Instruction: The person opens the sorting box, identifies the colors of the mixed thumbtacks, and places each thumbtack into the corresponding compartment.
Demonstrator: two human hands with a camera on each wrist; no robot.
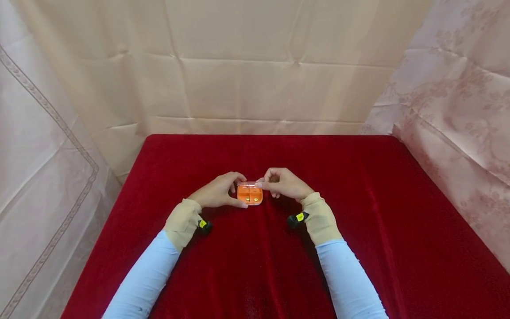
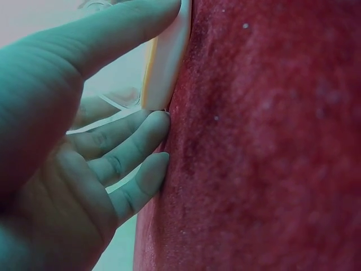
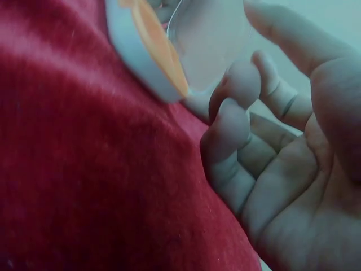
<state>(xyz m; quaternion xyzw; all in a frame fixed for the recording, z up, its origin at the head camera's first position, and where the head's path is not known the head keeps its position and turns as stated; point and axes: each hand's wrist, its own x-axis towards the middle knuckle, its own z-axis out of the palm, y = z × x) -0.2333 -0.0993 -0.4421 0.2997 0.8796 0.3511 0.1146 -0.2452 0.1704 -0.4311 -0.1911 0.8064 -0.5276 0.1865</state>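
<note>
A small pill box [image 1: 250, 195] with an orange divided inside and a pale outer shell sits on the red cloth. Its clear lid [image 3: 211, 42] stands raised at the back. One small yellowish piece lies in each of the two front compartments. My left hand [image 1: 217, 190] grips the box from the left, with the thumb at the front edge and the fingers round the back. From the right, my right hand [image 1: 288, 184] pinches the lid's edge at thumb and forefinger; its other fingers are curled. The exact forefinger contact is partly hidden.
Red velvet cloth [image 1: 350, 248] covers the table, with slight ridges in it. A beige curtain [image 1: 255, 88] hangs behind the far edge. Pale patterned curtains hang at the left [image 1: 44, 133] and right [image 1: 462, 110]. Both wrists carry small black cameras.
</note>
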